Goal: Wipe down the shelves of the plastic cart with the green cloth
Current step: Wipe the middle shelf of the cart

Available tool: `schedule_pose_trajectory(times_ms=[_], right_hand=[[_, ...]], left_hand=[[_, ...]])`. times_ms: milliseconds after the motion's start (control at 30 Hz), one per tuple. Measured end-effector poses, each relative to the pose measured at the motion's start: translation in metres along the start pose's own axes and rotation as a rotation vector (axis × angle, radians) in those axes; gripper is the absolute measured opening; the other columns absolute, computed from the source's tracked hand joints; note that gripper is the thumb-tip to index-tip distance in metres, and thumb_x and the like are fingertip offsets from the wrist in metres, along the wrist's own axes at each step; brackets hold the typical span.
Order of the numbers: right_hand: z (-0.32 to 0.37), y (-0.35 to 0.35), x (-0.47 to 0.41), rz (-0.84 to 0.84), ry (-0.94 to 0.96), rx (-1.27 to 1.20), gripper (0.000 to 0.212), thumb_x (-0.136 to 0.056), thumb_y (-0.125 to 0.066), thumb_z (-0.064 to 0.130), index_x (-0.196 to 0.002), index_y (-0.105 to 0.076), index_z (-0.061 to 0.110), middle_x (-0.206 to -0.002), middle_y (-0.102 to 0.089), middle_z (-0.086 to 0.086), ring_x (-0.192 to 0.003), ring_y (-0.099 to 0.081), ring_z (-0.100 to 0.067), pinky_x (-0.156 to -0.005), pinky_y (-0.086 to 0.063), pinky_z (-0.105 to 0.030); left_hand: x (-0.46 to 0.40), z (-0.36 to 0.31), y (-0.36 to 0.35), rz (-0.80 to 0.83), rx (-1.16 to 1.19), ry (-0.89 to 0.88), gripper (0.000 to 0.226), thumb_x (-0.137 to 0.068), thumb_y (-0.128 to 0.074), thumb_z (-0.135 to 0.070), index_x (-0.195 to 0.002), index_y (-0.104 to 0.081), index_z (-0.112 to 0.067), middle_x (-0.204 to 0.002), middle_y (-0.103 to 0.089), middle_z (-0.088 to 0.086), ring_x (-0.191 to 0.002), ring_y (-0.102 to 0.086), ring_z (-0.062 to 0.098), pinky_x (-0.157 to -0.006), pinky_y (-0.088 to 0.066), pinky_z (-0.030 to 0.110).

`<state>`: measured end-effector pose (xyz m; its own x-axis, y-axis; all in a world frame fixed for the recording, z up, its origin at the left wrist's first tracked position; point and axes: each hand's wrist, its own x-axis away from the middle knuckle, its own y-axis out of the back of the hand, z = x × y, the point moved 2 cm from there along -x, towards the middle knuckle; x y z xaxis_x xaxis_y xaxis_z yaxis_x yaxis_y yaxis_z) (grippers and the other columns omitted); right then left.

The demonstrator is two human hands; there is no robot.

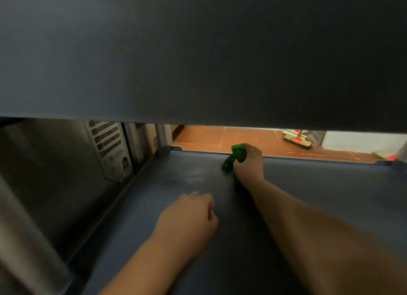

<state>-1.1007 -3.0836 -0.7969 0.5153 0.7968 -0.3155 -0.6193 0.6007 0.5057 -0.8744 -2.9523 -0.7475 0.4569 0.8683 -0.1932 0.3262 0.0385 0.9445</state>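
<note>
Green cloth (pixel 236 154) gripped by R hand (pixel 250 162); label (pixel 110 149) unreadable.

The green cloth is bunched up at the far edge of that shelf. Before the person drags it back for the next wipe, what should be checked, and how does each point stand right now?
1. Grip on the green cloth: ok, the right hand holds it bunched.
2. Cloth touching the cart shelf: ok, its lower end meets the surface near the far rim.
3. Wipe path back toward the person: not ok, the left hand rests on the shelf beside it.
4. Headroom under the upper shelf: ok, the arm reaches in freely.
5. Dirt left on the shelf: cannot tell, too dim and blurred.
</note>
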Motion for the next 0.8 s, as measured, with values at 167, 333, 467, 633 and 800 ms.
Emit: schedule_pose_trajectory(times_ms=[167,333,467,633,800], right_hand=[[0.073,-0.094,0.031,0.145,0.055,-0.071,0.055,-0.081,-0.061,0.006,-0.133,-0.051,0.021,-0.141,-0.040,-0.008,-0.130,-0.039,-0.029,-0.115,-0.033,-0.041],[0.122,-0.150,0.054,0.317,0.184,-0.084,0.058,-0.083,-0.064,0.013,-0.138,-0.047,0.022,-0.146,-0.035,-0.006,-0.132,-0.038,-0.028,-0.112,-0.034,-0.036],[0.134,-0.178,0.074,0.415,0.475,0.197,0.058,-0.087,-0.060,0.041,-0.141,-0.041,0.038,-0.159,-0.022,-0.005,-0.144,-0.013,-0.039,-0.116,-0.023,-0.051],[0.126,-0.170,0.063,0.427,0.489,0.392,0.055,-0.090,-0.059,0.026,-0.141,-0.040,0.036,-0.162,-0.017,-0.002,-0.145,-0.013,-0.041,-0.110,-0.034,-0.058],[0.085,-0.129,0.032,0.341,0.429,0.392,0.036,-0.095,-0.048,0.018,-0.128,-0.048,0.033,-0.149,-0.035,-0.005,-0.134,-0.030,-0.037,-0.104,-0.043,-0.053]], left_hand=[[0.021,0.051,0.028,-0.047,-0.013,0.070,0.021,-0.090,-0.044,-0.040,-0.102,-0.057,-0.029,-0.103,-0.058,-0.007,-0.102,-0.055,0.013,-0.086,-0.047,0.032],[0.033,0.084,0.042,-0.012,-0.011,0.134,0.020,-0.089,-0.044,-0.041,-0.098,-0.059,-0.030,-0.099,-0.058,-0.008,-0.095,-0.058,0.014,-0.081,-0.050,0.033],[0.031,0.088,0.045,-0.027,-0.023,0.173,0.020,-0.089,-0.044,-0.040,-0.100,-0.059,-0.031,-0.100,-0.058,-0.007,-0.093,-0.059,0.013,-0.082,-0.052,0.034],[0.020,0.068,0.037,-0.041,0.001,0.161,0.019,-0.089,-0.044,-0.037,-0.098,-0.059,-0.030,-0.100,-0.058,-0.008,-0.095,-0.057,0.013,-0.082,-0.051,0.034],[0.002,0.039,0.022,-0.023,0.001,0.162,0.018,-0.090,-0.046,-0.038,-0.101,-0.058,-0.030,-0.102,-0.056,-0.008,-0.098,-0.055,0.014,-0.085,-0.052,0.036]])
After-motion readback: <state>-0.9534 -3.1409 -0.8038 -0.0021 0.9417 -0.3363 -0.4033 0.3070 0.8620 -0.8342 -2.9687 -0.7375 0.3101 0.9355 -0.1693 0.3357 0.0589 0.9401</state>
